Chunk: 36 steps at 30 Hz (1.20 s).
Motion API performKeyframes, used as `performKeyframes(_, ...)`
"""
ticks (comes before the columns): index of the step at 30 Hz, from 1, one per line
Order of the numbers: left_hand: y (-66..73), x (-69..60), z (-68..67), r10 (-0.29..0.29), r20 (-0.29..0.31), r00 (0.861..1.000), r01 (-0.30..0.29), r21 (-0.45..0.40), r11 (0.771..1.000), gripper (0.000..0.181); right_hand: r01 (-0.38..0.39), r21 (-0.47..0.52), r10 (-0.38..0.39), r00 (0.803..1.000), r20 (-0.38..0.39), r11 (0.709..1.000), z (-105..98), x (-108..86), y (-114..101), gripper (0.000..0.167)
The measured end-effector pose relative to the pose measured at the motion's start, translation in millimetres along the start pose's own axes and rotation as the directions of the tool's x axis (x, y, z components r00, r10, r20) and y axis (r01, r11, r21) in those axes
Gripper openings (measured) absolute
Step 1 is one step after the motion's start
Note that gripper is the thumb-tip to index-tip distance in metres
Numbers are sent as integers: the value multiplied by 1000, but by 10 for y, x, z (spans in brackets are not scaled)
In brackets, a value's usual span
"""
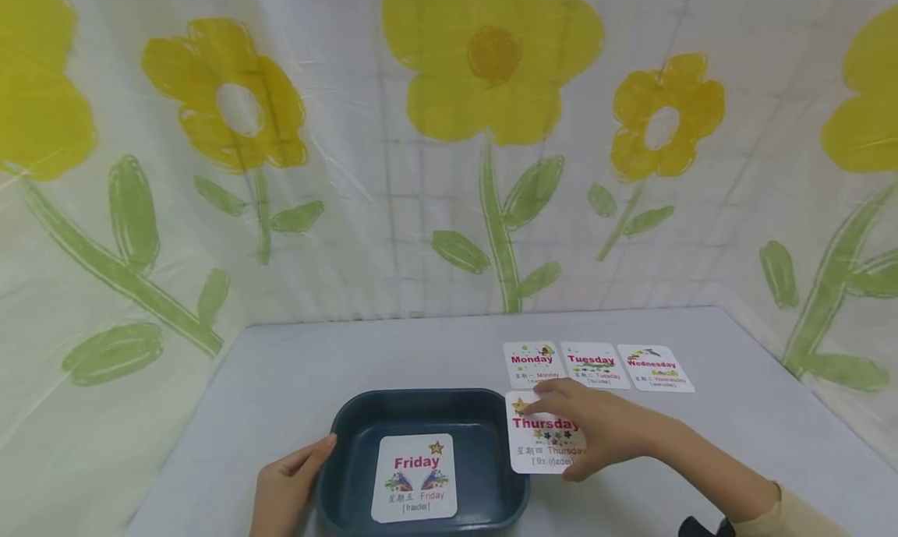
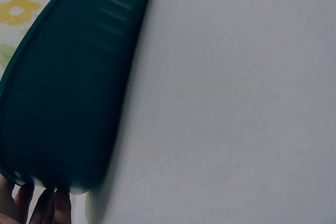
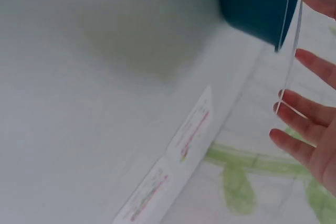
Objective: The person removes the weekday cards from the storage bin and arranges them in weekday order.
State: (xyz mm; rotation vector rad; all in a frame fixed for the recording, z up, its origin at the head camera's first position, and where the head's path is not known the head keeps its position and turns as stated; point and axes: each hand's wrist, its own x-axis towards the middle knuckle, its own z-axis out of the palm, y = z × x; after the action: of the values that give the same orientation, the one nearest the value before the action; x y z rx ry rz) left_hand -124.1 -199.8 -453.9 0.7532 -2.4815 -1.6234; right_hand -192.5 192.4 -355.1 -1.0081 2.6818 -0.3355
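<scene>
The right hand (image 1: 617, 424) grasps a square white paper card with rounded corners, printed "Thursday" in pink-red with coloured stars (image 1: 543, 437), between thumb and fingertips at its edges. In the head view, this card overlaps the right rim of a dark teal, rounded rectangular tub (image 1: 486, 467); the right wrist view shows it nearly edge-on, raised off the table.

The left hand (image 1: 284, 486) grasps the left end of the tub, with the thumb at the rim and the fingers against the outer wall beneath it. The tub sits on a pale grey-white table (image 1: 379, 355).

Inside the tub, a matching white card printed "Friday" (image 1: 415, 478) lies face up, slightly tilted, on the floor of the tub.

Beyond the right hand, three similar white cards lie face up in a row, left to right: the "Monday" card (image 1: 531, 362), the "Tuesday" card (image 1: 595, 365) and the "Wednesday" card (image 1: 655, 368). The right forearm ends in a beige sleeve (image 1: 793, 514). A white sheet painted with yellow flowers (image 1: 351, 241) hangs behind the table.
</scene>
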Motion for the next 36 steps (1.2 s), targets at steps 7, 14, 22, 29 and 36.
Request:
performKeyframes(7,-1,-16,6,2,2,1000,-1,-26,1000,72,9,-11,-9,1000,-1,1000,2,-151,207,76)
performKeyframes(14,3,-18,-3,1,-1,1000,-1,-15,1000,74,13,26,-14,999,32,1000,73,-116,340,73)
performKeyframes(22,-11,-3,17,-16,10,1000,16,-17,1000,78,53,73,-57,997,46,996,203,123,551,69)
performKeyframes(29,-5,-11,19,-17,-1,1000,17,-10,1000,77,37,95,-43,997,62,995,296,305,666,66)
performKeyframes(36,-17,-9,24,-25,15,1000,26,-28,999,79,26,100,-34,997,72,995,339,374,700,68)
